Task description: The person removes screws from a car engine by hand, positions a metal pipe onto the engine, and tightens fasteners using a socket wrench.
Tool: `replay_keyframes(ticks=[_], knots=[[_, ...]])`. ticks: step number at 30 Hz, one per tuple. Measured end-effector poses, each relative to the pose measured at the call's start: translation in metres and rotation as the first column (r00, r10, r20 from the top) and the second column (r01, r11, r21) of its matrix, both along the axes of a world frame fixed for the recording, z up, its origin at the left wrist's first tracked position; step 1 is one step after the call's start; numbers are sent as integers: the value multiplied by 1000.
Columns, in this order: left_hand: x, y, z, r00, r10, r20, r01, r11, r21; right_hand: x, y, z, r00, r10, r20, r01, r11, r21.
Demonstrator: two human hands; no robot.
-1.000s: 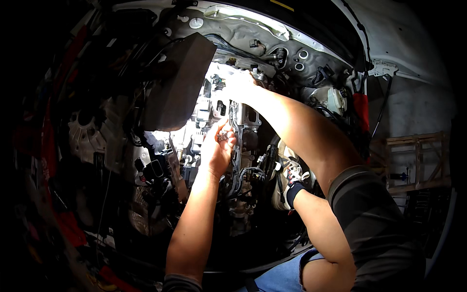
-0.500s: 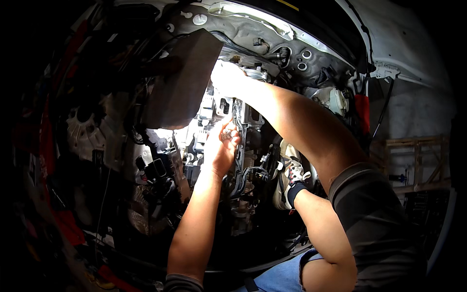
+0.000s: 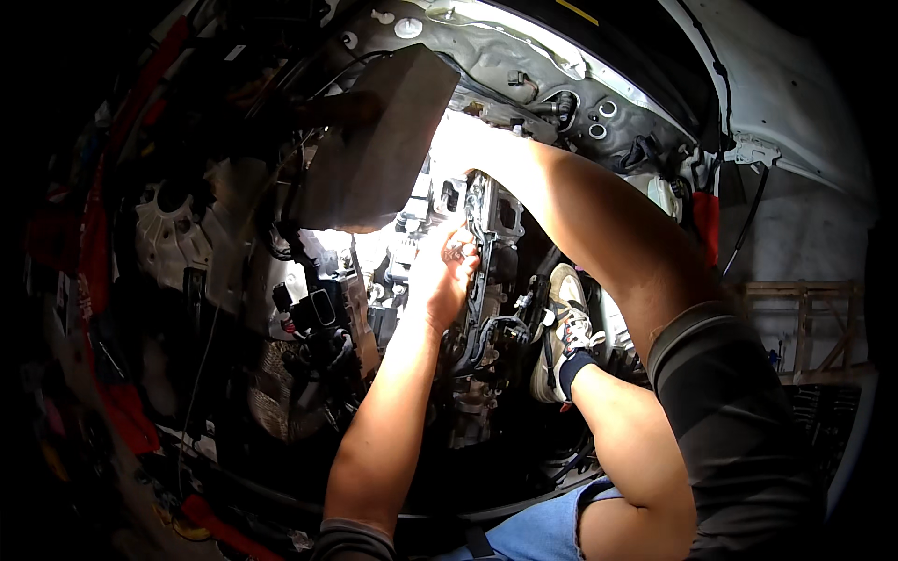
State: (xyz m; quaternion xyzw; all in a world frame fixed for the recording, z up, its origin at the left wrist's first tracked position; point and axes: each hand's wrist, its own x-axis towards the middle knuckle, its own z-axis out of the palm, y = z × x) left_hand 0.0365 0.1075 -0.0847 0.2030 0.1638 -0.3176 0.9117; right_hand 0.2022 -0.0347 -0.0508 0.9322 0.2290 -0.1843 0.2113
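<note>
My left hand (image 3: 445, 279) is over the middle of a car engine (image 3: 486, 374), beside a black wiring harness (image 3: 479, 329). Its fingers are curled closed, and what they hold, if anything, is too small to make out. My right hand (image 3: 470, 145) reaches farther in, toward the back of the engine. Glare washes it out, so its fingers and whatever they touch cannot be told. Just left of it hangs a large dark lamp-like panel (image 3: 383, 140), with bright light falling on the metal below it.
My shoe (image 3: 566, 327) stands within the engine bay, right of the engine. Behind runs the grey bulkhead (image 3: 505, 61) with hoses and openings. A white body panel (image 3: 786, 103) is at the upper right, a wooden frame (image 3: 803, 327) beyond it. Red cloth-like strips (image 3: 126, 416) line the left side.
The whole view has shifted, so the scene sits a little farther right and higher. Both hands stay at about the same places on the engine, the left still curled.
</note>
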Motion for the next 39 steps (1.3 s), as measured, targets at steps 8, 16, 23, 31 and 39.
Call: replay_keyframes(ticks=[8, 16, 23, 31, 39], knots=[[1, -4, 5, 1000, -6, -15, 6, 1000, 2, 5, -13, -12, 985, -171, -4, 170, 976, 136], [1, -1, 2, 1000, -2, -16, 2, 999, -35, -1, 8, 17, 966, -223, -132, 230, 973, 35], [0, -4, 3, 1000, -9, -23, 8, 998, -56, 6, -2, 4, 990, -131, -44, 135, 987, 92], [0, -5, 0, 999, 3, -34, -6, 997, -72, 10, -14, 3, 997, -82, -2, 82, 988, 128], [1, -6, 5, 1000, -1, -19, 0, 998, -58, 3, -20, -1, 999, -50, 9, 49, 990, 131]])
